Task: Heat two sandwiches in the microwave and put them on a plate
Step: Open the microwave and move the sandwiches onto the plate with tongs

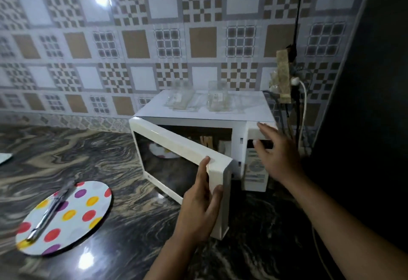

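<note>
A white microwave (198, 111) stands on the dark marbled counter with its door (176, 147) swung partly open. My left hand (198, 204) grips the door's free edge, fingers on its inner face and thumb on the outer side. My right hand (276, 153) is spread flat over the control panel (256, 176), fingers straight. Inside the cavity I glimpse sandwiches (206, 141) on a spotted plate (163, 152), partly hidden by the door. A second polka-dot plate (88, 213) lies on the counter at the left with metal tongs (51, 211) across it.
Two clear plastic packages (218, 100) lie on top of the microwave. Cables and a plug (295, 81) hang on the tiled wall to the right. A dark tall surface (375, 103) fills the right side. A pale object (5, 158) pokes in at the left edge.
</note>
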